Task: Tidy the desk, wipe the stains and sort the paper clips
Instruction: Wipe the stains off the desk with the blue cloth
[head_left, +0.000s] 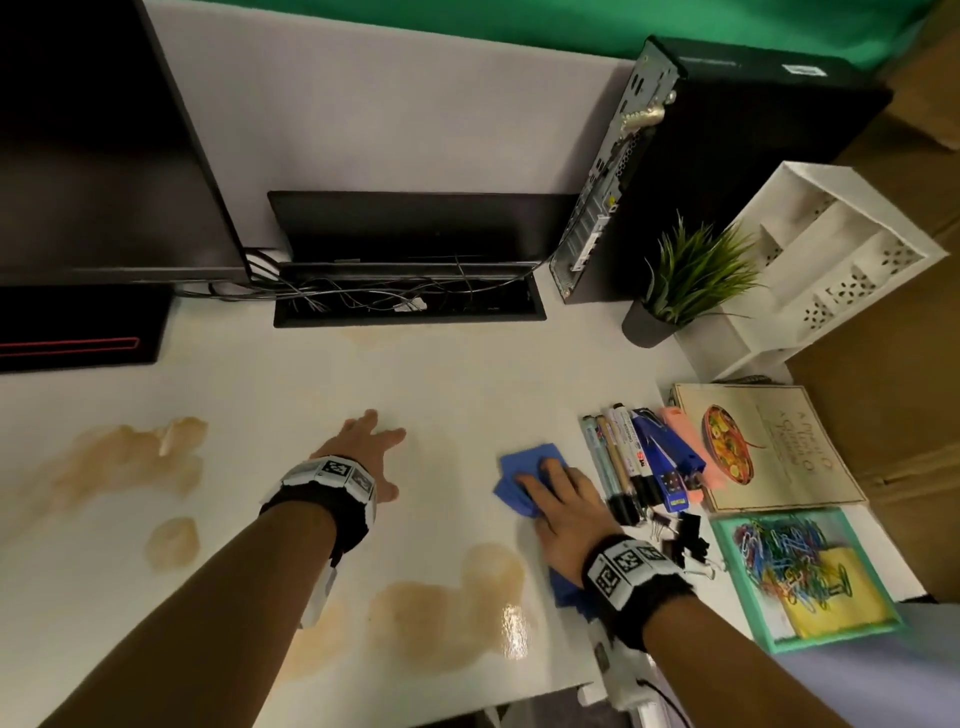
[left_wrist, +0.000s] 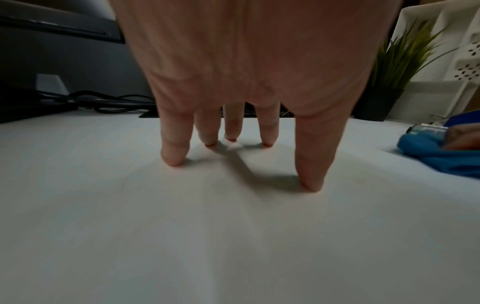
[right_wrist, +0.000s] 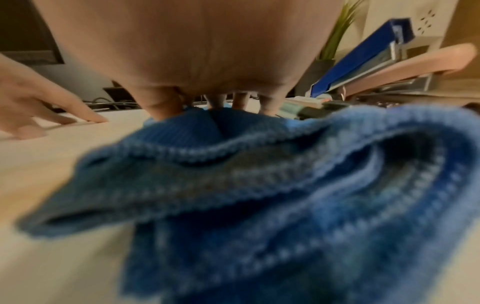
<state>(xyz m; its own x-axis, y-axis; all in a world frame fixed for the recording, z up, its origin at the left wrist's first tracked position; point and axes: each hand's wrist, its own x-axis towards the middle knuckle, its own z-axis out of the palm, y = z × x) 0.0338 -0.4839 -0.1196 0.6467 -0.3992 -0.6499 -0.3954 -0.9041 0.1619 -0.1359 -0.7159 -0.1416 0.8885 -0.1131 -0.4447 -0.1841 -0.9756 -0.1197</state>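
Observation:
My left hand (head_left: 366, 449) lies open on the white desk (head_left: 467, 374), fingers spread and fingertips (left_wrist: 174, 158) touching the surface. Straight fingers of my right hand (head_left: 558, 496) press a crumpled blue cloth (head_left: 524, 465) onto the desk; the cloth (right_wrist: 259, 195) bunches beneath the palm. Brown stains spread at front centre (head_left: 447, 623), at the left (head_left: 130, 457) and in a small patch (head_left: 171, 540). Coloured paper clips (head_left: 784, 551) are heaped in a teal tray (head_left: 831, 642) at the right, on a yellow pad.
Right of the cloth lie pens and markers (head_left: 623, 467), a blue stapler (head_left: 670, 462), a pink stapler (head_left: 691, 431), black binder clips (head_left: 680, 535) and a book (head_left: 774, 447). Behind stand a plant (head_left: 685, 275), white organiser (head_left: 831, 260), computer case (head_left: 701, 156), monitor (head_left: 104, 145) and cable well (head_left: 410, 306).

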